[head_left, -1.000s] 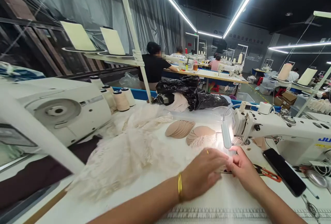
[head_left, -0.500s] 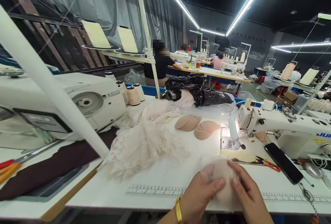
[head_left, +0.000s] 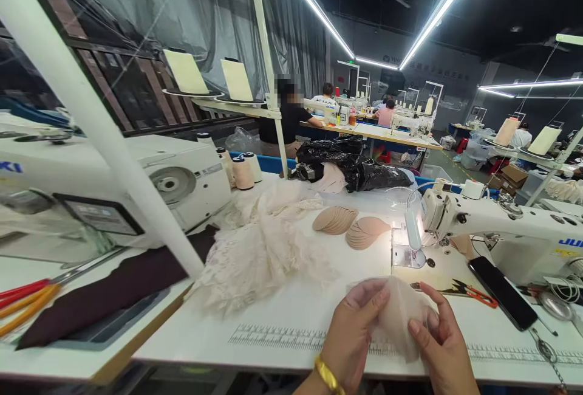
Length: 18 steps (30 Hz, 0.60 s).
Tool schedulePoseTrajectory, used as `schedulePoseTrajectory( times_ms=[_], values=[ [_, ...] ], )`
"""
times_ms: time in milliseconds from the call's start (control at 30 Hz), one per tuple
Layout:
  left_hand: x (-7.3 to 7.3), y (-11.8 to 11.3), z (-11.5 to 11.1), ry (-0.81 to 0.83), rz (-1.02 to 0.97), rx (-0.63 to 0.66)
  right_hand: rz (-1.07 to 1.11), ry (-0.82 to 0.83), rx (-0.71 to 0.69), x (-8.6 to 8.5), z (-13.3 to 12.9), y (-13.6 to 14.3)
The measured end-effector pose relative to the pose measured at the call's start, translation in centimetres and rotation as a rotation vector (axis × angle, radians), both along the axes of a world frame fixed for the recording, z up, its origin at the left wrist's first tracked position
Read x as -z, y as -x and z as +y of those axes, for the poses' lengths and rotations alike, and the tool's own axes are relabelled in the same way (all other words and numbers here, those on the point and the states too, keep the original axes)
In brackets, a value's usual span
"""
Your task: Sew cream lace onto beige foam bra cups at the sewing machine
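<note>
Between my hands, over the table's front edge, is a thin pale fabric piece (head_left: 401, 316). My left hand (head_left: 355, 328), with a yellow band at the wrist, pinches its left side between thumb and fingers. On the right side, my right hand (head_left: 439, 337) grips the same fabric, thumb in front. Two fanned stacks of beige pads, one on the left (head_left: 334, 220) and one on the right (head_left: 365, 233), lie beyond my hands. White lace fabric (head_left: 259, 255) is heaped to their left. The lit sewing machine (head_left: 496, 219) stands at the right.
Orange snips (head_left: 478, 293) and a black phone (head_left: 502, 293) lie right of my hands. A ruler strip (head_left: 277, 337) runs along the front edge. Thread cones (head_left: 243, 173) and a black plastic bag (head_left: 378, 175) are at the back. A white post (head_left: 118, 158) slants across the left; people sit beyond.
My left hand has shifted its thumb higher on the fabric, which is now spread wider and tilted between both hands. The whole view has moved slightly, showing more at the left.
</note>
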State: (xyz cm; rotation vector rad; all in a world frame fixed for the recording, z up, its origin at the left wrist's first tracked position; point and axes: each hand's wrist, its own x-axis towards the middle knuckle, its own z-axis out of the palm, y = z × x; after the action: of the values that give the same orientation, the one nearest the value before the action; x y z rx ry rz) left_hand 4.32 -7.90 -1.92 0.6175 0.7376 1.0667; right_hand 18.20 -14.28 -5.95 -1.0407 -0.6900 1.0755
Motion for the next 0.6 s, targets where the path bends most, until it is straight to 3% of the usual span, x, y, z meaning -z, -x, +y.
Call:
schedulePoseTrajectory(
  times_ms=[400,600],
  values=[
    [-0.2,-0.5,-0.2,0.049,-0.112,0.028,0.104,-0.039,0.025,0.5,0.8,0.1],
    [-1.0,-1.2,0.0,0.079,-0.174,0.175,0.062,-0.049,0.051,1.0,0.8,0.1]
  ],
)
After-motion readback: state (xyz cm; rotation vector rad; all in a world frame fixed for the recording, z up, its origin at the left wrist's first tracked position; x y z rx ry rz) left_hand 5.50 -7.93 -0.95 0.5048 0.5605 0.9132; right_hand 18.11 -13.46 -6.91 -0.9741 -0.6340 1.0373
